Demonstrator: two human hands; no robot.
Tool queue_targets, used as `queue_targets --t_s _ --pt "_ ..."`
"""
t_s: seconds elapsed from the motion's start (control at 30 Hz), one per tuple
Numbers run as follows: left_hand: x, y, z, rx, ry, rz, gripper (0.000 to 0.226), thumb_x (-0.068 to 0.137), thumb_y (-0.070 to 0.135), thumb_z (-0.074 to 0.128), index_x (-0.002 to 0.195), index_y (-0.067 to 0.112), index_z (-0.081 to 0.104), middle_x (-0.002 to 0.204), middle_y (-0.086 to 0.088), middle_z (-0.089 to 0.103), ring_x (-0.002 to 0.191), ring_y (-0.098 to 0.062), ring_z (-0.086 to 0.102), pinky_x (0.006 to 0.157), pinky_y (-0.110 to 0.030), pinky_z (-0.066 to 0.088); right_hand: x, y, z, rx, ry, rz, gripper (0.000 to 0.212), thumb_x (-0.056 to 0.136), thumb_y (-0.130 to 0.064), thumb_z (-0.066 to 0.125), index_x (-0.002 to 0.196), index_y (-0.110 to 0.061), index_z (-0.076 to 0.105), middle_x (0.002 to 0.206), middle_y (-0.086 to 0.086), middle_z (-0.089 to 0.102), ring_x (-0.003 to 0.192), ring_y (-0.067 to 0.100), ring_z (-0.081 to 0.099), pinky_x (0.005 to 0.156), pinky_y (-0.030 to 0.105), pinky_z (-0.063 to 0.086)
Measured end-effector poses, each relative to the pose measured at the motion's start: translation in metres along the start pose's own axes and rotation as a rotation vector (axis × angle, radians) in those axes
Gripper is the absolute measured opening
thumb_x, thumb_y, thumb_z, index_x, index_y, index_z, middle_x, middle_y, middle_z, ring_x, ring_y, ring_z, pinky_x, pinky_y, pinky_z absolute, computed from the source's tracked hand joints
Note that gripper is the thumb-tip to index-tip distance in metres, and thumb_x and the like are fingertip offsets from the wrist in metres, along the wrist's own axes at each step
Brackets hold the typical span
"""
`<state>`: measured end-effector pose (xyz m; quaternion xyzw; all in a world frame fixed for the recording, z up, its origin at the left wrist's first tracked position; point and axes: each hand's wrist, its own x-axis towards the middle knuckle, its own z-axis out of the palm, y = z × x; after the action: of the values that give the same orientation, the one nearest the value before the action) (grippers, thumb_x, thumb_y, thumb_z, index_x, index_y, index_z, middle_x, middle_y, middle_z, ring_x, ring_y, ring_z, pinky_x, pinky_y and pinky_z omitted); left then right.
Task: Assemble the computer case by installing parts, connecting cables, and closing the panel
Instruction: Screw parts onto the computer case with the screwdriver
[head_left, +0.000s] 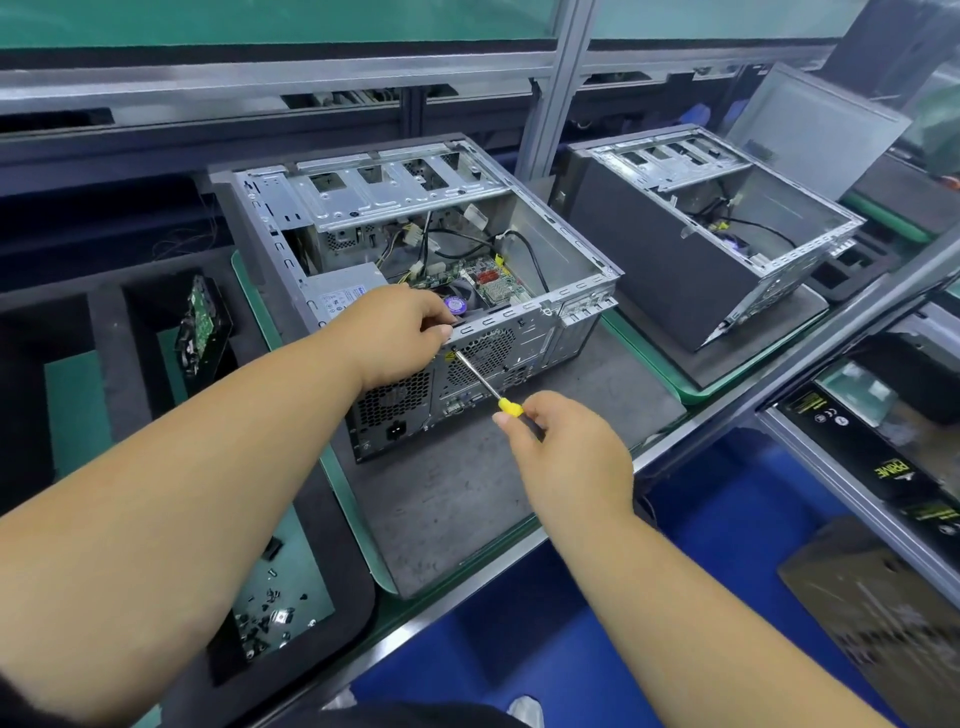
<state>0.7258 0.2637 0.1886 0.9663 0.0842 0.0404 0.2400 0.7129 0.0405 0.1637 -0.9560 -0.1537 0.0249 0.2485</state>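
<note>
1. We see the open computer case (415, 270) lying on its side on a grey mat (467, 493), its rear panel facing us.
2. Our left hand (400, 332) grips the case's top rear edge, fingers curled over the rim beside the fan (457, 304).
3. Our right hand (566, 447) grasps a yellow-handled screwdriver (485, 382), its tip touching the rear panel just above the fan grille (480, 356).
4. Left of the case, a black foam tray (104, 322) holds a circuit board (200, 325) and loose screws (267, 613).
5. Right of the case sits a second open case (717, 249).
</note>
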Motion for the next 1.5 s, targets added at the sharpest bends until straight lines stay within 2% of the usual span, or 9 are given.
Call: queue_targets --t_s 0.17,0.37,0.47,0.6,0.83,1.03,1.13,1.27,1.5 --pt "0.001 -0.001 0.000 -0.002 0.002 0.002 0.023 0.097 0.030 0.053 0.114 0.024 0.068 0.109 0.001 0.068 0.100 -0.020 0.058 0.083 -0.028 0.042 -0.001 -0.008 0.011 -0.174 0.006 -0.074 0.037 0.104 -0.046 0.040 0.084 -0.016 0.048 0.076 -0.002 0.051 0.066 0.025 0.043 0.055 0.033 0.029" --pt "0.002 -0.001 0.000 -0.009 -0.009 0.004 0.023 0.097 0.030 0.055 0.114 0.024 0.068 0.108 0.000 0.068 0.099 -0.019 0.057 0.083 -0.028 0.043 0.021 -0.017 -0.012 1.167 -0.725 0.783 0.045 0.104 -0.047 0.045 0.075 -0.013 0.053 0.050 -0.006 0.036 0.031 0.008 0.021 0.032 0.019 0.018" --pt "0.002 0.000 0.000 -0.020 -0.011 -0.004 0.022 0.096 0.030 0.055 0.114 0.024 0.068 0.108 0.000 0.068 0.098 -0.019 0.058 0.084 -0.029 0.044 0.024 -0.012 -0.019 1.290 -0.826 0.834 0.044 0.101 -0.048 0.048 0.078 -0.011 0.054 0.056 -0.005 0.037 0.031 0.004 0.023 0.030 0.018 0.018" --pt "0.001 0.001 0.000 -0.011 -0.002 -0.002 0.022 0.096 0.029 0.055 0.114 0.024 0.068 0.108 -0.001 0.068 0.096 -0.017 0.055 0.083 -0.029 0.042 0.010 -0.016 -0.011 0.943 -0.507 0.569 0.031 0.091 -0.033 0.071 0.077 -0.015 0.051 0.064 0.002 0.045 0.045 0.012 0.035 0.038 0.022 0.028" --pt "0.002 -0.002 0.001 -0.022 0.016 0.000 0.022 0.097 0.030 0.054 0.114 0.025 0.068 0.107 0.000 0.068 0.092 -0.012 0.048 0.079 -0.025 0.036 -0.007 -0.018 0.005 -0.385 -0.028 -0.050 0.036 0.104 -0.051 0.032 0.093 -0.020 0.048 0.084 -0.004 0.050 0.071 0.024 0.051 0.057 0.031 0.031" --pt "0.004 -0.004 0.003 -0.032 0.008 0.000 0.022 0.096 0.031 0.055 0.114 0.027 0.067 0.109 0.002 0.067 0.090 -0.013 0.051 0.077 -0.025 0.036 0.025 -0.012 -0.016 1.085 -0.699 0.695 0.044 0.102 -0.042 0.050 0.075 -0.009 0.059 0.051 -0.005 0.033 0.033 0.008 0.024 0.035 0.020 0.021" --pt "0.004 -0.004 0.003 -0.030 0.002 0.001 0.022 0.096 0.031 0.055 0.114 0.027 0.067 0.108 0.001 0.067 0.091 -0.014 0.052 0.078 -0.026 0.037 0.030 -0.004 -0.023 1.353 -0.855 0.847 0.041 0.098 -0.042 0.054 0.082 -0.006 0.062 0.054 -0.007 0.031 0.031 0.004 0.023 0.032 0.018 0.015" --pt "0.003 -0.003 0.002 -0.024 -0.010 0.001 0.021 0.096 0.030 0.055 0.112 0.026 0.068 0.107 0.001 0.067 0.096 -0.018 0.056 0.082 -0.029 0.043 0.021 -0.008 -0.015 1.127 -0.659 0.652 0.035 0.092 -0.040 0.067 0.073 -0.013 0.054 0.062 0.001 0.043 0.037 0.007 0.028 0.034 0.018 0.021" --pt "0.001 -0.001 0.000 -0.020 -0.016 0.000 0.020 0.097 0.030 0.053 0.111 0.026 0.067 0.105 0.001 0.067 0.101 -0.019 0.057 0.088 -0.035 0.047 -0.003 -0.015 -0.001 -0.357 0.018 -0.064 0.039 0.103 -0.052 0.036 0.086 -0.020 0.050 0.081 -0.004 0.051 0.068 0.024 0.045 0.057 0.032 0.030"
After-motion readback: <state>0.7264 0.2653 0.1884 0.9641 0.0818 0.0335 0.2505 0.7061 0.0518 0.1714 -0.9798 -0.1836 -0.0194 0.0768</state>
